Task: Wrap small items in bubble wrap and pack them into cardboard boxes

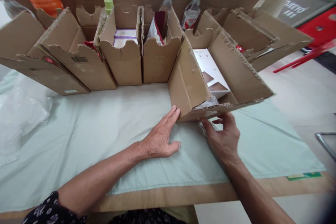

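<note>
Cardboard box (187, 80) (ragged-edged) against hands (162, 136) (224, 138)

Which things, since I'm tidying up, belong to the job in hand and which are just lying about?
Job, it seems:
box at left hand and right hand
carton inside
neighbouring boxes, likely

Lying about, apparently:
plastic, far left
green strip, front right

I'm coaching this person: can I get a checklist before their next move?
1. Left bare hand touching the open brown cardboard box: ok, fingertips at its near-left corner.
2. Hold of right bare hand: cannot tell, fingers partly hidden by the box's near side.
3. Box in line with the neighbouring brown cardboard boxes: not ok, it juts nearer.
4. White rectangular carton inside the box: ok.
</note>
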The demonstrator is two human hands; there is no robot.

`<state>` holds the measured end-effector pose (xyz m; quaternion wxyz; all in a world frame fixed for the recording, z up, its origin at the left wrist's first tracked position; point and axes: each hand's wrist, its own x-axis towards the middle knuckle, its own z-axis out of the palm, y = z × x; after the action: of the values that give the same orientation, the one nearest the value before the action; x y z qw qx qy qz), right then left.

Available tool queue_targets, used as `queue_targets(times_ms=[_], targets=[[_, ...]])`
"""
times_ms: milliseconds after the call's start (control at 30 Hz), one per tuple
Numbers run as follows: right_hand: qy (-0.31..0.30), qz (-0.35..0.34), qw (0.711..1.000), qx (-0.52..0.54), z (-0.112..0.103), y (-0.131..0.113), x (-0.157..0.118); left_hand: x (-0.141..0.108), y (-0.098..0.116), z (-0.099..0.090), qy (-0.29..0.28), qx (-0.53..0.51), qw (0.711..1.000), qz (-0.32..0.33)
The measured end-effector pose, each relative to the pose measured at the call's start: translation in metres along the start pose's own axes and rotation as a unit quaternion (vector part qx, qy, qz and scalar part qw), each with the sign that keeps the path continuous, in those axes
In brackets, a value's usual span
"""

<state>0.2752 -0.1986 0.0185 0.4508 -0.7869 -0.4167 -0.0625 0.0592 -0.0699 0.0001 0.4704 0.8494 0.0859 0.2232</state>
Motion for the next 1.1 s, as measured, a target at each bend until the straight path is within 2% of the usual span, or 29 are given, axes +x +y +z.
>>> queue_targets(times_ms=[167,267,367,467,567,733,900,1100], targets=[[0.035,0.019,0.999,0.034,0.021,0.002,0.048,0.0,0.004,0.002,-0.002,0.012,1.0,-0.006],[0.049,0.023,0.998,0.031,0.025,-0.003,0.064,-0.001,0.005,0.002,0.01,0.006,1.0,-0.023],[0.021,-0.02,1.0,0.0,0.023,-0.018,0.057,-0.002,0.005,0.001,0.014,0.006,0.999,-0.028],[-0.07,-0.083,0.994,-0.016,0.026,-0.031,0.043,-0.002,0.005,0.002,0.009,0.021,0.999,-0.022],[-0.133,-0.102,0.986,-0.014,0.038,-0.031,0.044,-0.002,0.005,0.003,0.008,0.04,0.999,-0.01],[-0.151,-0.077,0.986,-0.006,0.051,-0.017,0.057,-0.001,0.005,0.004,0.011,0.046,0.999,0.0],[-0.195,-0.102,0.975,0.002,0.056,-0.011,0.056,-0.002,0.004,0.005,0.009,0.049,0.999,0.001],[-0.203,-0.106,0.973,-0.007,0.065,-0.004,0.071,-0.001,0.003,0.006,0.02,0.057,0.998,0.019]])
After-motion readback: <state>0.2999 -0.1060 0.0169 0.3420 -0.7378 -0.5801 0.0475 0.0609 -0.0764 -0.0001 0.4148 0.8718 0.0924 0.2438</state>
